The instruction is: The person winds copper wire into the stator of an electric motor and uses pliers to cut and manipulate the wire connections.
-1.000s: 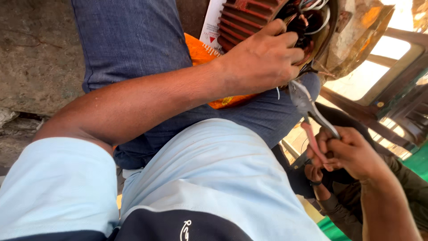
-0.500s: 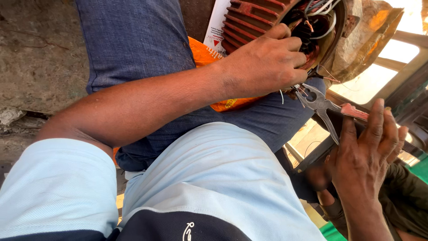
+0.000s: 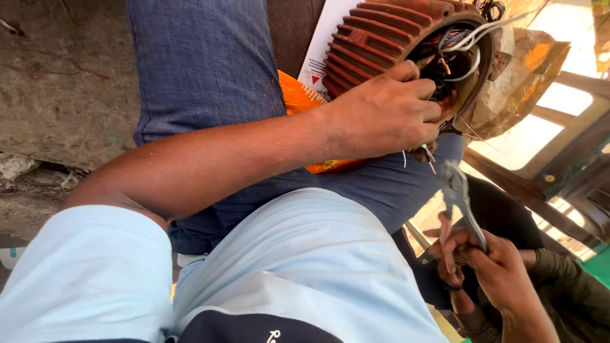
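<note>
Left hand (image 3: 381, 117) closed over the open end of a red finned motor housing (image 3: 387, 38), which rests on the person's blue-trousered lap (image 3: 210, 76); fingertips are hidden among the wires (image 3: 467, 41). Right hand (image 3: 495, 267) grips pliers (image 3: 459, 200) by the handles, just below the housing. The housing's top is cut off; the orange packet (image 3: 295, 98) beneath is mostly covered.
</note>
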